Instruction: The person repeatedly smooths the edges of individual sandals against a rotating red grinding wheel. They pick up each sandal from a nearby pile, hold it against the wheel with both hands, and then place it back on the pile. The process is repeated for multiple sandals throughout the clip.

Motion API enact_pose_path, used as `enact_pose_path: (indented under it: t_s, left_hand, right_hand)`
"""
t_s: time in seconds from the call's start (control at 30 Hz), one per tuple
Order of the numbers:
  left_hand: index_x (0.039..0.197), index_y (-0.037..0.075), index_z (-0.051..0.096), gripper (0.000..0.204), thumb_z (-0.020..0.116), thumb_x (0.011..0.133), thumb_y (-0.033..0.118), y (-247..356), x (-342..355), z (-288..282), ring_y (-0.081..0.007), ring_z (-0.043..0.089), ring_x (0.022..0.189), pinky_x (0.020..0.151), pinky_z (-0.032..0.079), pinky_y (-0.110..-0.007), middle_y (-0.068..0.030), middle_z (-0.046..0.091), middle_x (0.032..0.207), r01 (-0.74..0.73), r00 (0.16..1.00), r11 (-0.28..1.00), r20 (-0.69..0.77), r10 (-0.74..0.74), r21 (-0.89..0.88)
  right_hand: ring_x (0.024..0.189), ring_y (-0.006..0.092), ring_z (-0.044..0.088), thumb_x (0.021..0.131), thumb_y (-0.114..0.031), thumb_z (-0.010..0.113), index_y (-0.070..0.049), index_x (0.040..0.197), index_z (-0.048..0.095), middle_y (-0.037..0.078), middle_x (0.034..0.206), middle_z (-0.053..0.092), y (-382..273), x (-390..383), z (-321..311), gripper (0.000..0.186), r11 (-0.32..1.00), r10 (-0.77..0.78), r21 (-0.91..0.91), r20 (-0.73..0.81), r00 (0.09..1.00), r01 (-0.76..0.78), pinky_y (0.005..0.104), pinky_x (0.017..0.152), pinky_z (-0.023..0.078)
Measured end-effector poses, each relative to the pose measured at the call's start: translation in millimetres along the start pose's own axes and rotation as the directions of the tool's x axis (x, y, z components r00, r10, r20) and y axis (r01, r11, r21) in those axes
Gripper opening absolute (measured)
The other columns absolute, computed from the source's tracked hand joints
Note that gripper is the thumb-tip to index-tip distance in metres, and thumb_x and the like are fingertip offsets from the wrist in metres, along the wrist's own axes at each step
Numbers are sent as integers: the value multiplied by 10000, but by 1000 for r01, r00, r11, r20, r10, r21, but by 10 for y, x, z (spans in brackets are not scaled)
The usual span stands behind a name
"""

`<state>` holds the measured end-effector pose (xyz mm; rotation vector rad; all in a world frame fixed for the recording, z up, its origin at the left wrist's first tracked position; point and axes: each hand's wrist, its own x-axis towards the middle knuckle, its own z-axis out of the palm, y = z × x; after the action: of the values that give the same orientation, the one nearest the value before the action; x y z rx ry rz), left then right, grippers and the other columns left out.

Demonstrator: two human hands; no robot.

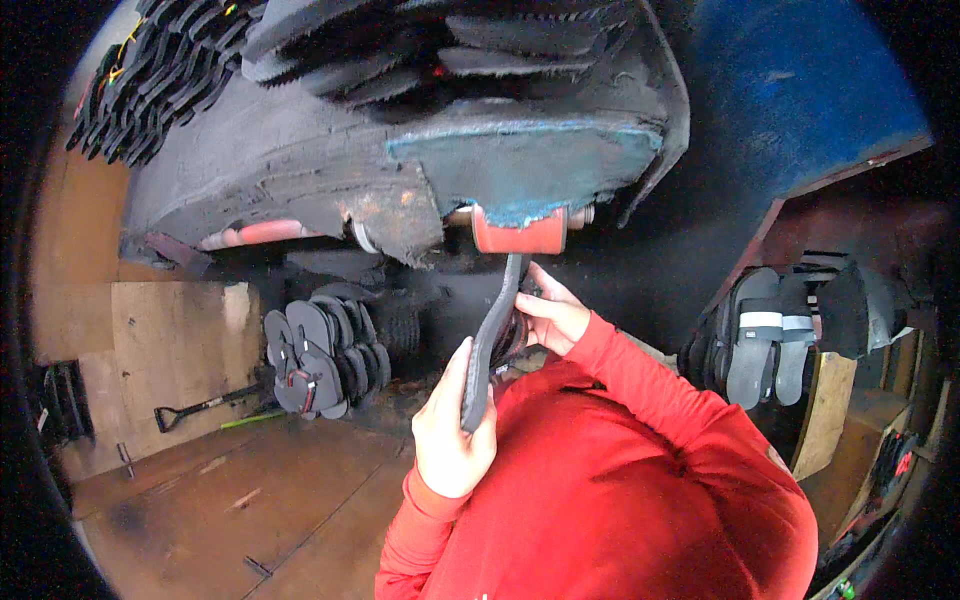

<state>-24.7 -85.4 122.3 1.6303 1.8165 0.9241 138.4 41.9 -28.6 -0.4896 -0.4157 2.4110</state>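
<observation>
In the head view I have the dark grey foam sandal (489,340) seen edge-on between both hands, its upper end just beneath the orange-red cylindrical roller (520,238). The left hand (455,437) grasps the lower end, thumb and fingers on opposite faces; the right hand (552,308) pinches it higher up. I cannot tell whether the sandal actually touches the roller. My judgement: press lightly and evenly, let both wrists follow the sole's curve, and give the right hand ample clearance from the roller. The sole looks matte, slightly springy and gently bowed. Above it, the grey, dust-coated machine cover (250,175) carries a rough-textured, ragged flap with blue edges (540,165); dark soles with ridged sides (520,62) lie heaped on top.
</observation>
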Motion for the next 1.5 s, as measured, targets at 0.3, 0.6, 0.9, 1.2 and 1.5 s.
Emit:
enact_pose_path:
  t_s: [0.3, 0.6, 0.9, 1.2, 1.5]
  left_hand:
    - [1390, -22, 455, 573, 720, 897, 102, -729, -292, 386, -289, 573, 1250, 1064, 442, -399, -216, 570, 1354, 476, 869, 863, 241, -431, -172]
    - [1206, 1, 656, 436, 642, 950, 354, -874, 1047, 999, -385, 725, 918, 798, 568, -417, -236, 725, 947, 198, 970, 977, 125, -207, 81]
    - [1209, -78, 608, 546, 617, 953, 405, -963, 1218, 1291, -450, 691, 934, 795, 559, -474, -321, 687, 946, 184, 978, 983, 101, -181, -15]
    - [1430, -38, 494, 507, 652, 973, 112, -944, 730, 1313, -173, 645, 1124, 972, 497, -304, -162, 675, 1264, 123, 984, 730, -14, -178, -672]
    - [1154, -50, 674, 395, 740, 896, 241, -797, 932, 1008, -301, 742, 913, 815, 578, -368, -225, 729, 991, 57, 993, 969, -88, -80, -238]
  right_hand:
    - [1165, 242, 602, 852, 145, 619, -309, 1548, -269, 181, 1484, 412, 244, -120, -55, 1216, 763, -128, -646, -159, 979, -5, 370, 966, 529]
    - [1255, 239, 559, 793, 60, 767, -86, 1575, 192, 128, 1397, 530, 142, 27, -109, 982, 896, 56, -443, 13, 998, -44, 401, 1035, 499]
    - [1071, 203, 647, 761, -14, 776, -79, 1446, 437, 103, 1244, 640, -150, 152, -214, 767, 807, 17, -587, -97, 995, -71, 363, 909, 555]
    - [1209, 415, 538, 789, -53, 738, -102, 1453, 457, 275, 1330, 515, 206, -94, -189, 722, -31, -356, -999, -28, 934, -42, 419, 974, 497]
    - [1147, 374, 574, 888, -110, 707, -30, 1424, 436, 267, 1322, 490, 545, 126, -199, 606, 412, -671, -879, -115, 733, 239, 454, 949, 503]
